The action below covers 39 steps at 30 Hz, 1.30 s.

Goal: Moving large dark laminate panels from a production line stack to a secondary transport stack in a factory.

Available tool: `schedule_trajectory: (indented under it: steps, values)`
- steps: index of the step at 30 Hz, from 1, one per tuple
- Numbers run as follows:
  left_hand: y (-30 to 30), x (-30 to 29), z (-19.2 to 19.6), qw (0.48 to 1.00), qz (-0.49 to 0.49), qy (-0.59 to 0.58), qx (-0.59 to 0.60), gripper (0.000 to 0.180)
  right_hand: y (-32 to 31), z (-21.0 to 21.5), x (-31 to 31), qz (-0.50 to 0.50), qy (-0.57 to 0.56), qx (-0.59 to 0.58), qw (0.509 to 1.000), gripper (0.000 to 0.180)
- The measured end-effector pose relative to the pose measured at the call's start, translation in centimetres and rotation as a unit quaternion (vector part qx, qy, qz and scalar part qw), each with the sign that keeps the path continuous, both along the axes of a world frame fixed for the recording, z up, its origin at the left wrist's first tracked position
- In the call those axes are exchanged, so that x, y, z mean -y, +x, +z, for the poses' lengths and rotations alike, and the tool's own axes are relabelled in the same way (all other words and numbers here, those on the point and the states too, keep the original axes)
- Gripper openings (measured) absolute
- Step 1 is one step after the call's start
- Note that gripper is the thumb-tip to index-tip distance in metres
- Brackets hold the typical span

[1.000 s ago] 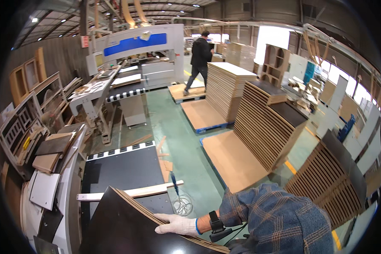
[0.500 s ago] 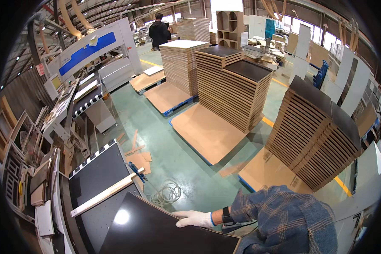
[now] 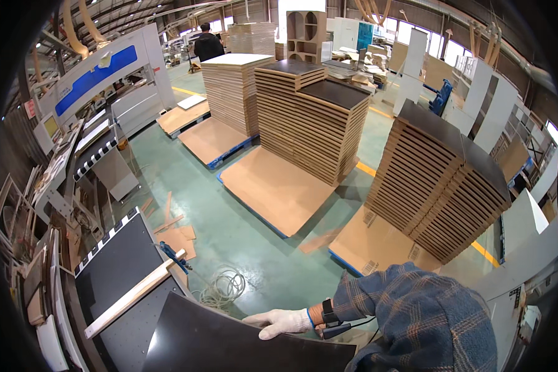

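- Dark panel lies under the gloved right hand, which rests flat on its top edge, fingers spread; left hand's out of shot, can't tell.
- I'd keep that palm steady so it won't swing into the wood strip further left.
- Versus half a second back, the view's swung round; the board stacks ahead look closer.

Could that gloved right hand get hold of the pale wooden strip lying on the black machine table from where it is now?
Probably not without moving. The right hand rests on the edge of the dark panel, and the wooden strip lies well off to its left on the machine table. Nothing blocks the way, but it looks like a long stretch across the panel.
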State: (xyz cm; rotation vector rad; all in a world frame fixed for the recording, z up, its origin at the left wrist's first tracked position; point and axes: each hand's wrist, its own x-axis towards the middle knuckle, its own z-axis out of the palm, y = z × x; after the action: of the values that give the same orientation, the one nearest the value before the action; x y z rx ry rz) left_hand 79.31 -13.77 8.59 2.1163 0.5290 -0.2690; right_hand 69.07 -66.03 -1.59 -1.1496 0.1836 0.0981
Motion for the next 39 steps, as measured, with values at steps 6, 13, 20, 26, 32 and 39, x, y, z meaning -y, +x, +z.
schedule_trajectory:
  steps: [6,13,20,26,32,39]
  values:
    - [-0.9,-0.6,1.7,0.948,0.084,-0.281,-0.121,0.068,-0.5,-1.9,0.4,0.013,0.079,0.048,0.996,0.111]
    - [-2.7,9.7,8.5,0.995,0.077,-0.062,-0.026,0.076,-2.5,-3.7,1.0,0.012,0.154,0.089,0.984,0.101]
    - [-2.0,18.6,9.2,0.979,0.002,-0.194,-0.065,0.082,-9.3,-1.2,6.6,-0.052,0.152,0.052,0.986,0.094]
    - [-3.8,25.5,10.3,0.954,-0.027,-0.278,-0.109,0.086,-17.4,5.1,14.3,-0.166,0.087,0.046,0.981,0.089]
    - [0.0,34.8,11.2,0.958,-0.158,-0.235,-0.043,0.083,-25.1,9.9,21.5,-0.296,-0.055,0.097,0.949,0.1]
    - [1.3,54.5,12.1,0.951,-0.243,-0.184,0.049,0.076,-26.5,9.5,32.7,-0.326,0.007,0.13,0.936,0.112]
